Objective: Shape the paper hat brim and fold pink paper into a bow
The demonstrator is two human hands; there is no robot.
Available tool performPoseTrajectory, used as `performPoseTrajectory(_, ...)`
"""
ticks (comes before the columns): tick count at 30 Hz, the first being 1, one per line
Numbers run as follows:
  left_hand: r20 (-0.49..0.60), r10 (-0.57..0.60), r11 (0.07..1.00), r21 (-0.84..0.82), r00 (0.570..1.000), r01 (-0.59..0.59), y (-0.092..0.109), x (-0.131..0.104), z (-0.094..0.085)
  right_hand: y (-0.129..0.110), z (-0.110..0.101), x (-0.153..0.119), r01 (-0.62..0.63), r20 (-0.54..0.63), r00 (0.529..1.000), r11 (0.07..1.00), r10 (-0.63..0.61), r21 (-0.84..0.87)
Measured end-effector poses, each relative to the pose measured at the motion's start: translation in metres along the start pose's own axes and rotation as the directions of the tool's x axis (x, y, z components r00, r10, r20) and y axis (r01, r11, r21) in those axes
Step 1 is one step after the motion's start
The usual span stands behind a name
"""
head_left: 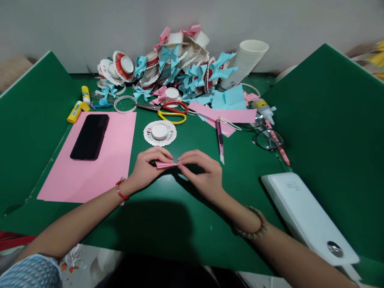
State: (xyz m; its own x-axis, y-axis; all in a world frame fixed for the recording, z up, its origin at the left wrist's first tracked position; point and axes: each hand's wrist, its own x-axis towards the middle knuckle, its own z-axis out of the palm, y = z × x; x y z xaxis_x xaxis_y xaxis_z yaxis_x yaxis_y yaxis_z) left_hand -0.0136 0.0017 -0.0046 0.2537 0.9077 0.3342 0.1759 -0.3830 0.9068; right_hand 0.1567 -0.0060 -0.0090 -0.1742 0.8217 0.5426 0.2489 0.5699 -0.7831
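A small folded strip of pink paper is held between both hands above the middle of the green table. My left hand has its thumb and fingers closed round the strip's left part. At the strip's right end, the thumb and fingertips of my right hand pinch it. Just beyond the hands lies a white frilled paper disc with a round raised centre. Scissors with red and yellow handles rest behind that disc.
Pink sheets and a black phone lie left. A cutter, glasses and a white power bank are right. Decorated discs with bows and stacked cups stand behind. Green panels flank the table.
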Motion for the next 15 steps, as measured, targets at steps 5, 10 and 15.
performPoseTrajectory(5,-0.044,0.311,0.917,0.275,0.949,-0.288,-0.0015,-0.0039,-0.0008,-0.0014,-0.001,-0.0015,0.2,-0.02,0.979,0.974,-0.203,-0.109)
performPoseTrajectory(10,0.016,0.437,0.802,0.445,0.899,-0.397,-0.0014,-0.0061,-0.0035,0.0005,-0.0014,-0.0009,0.248,0.011,0.969,0.963,-0.248,-0.105)
performPoseTrajectory(15,0.045,0.486,0.712,0.56,0.873,-0.425,0.0033,-0.0059,-0.0059,0.0016,-0.0038,-0.0026,0.327,0.03,0.945,0.926,-0.327,-0.192)
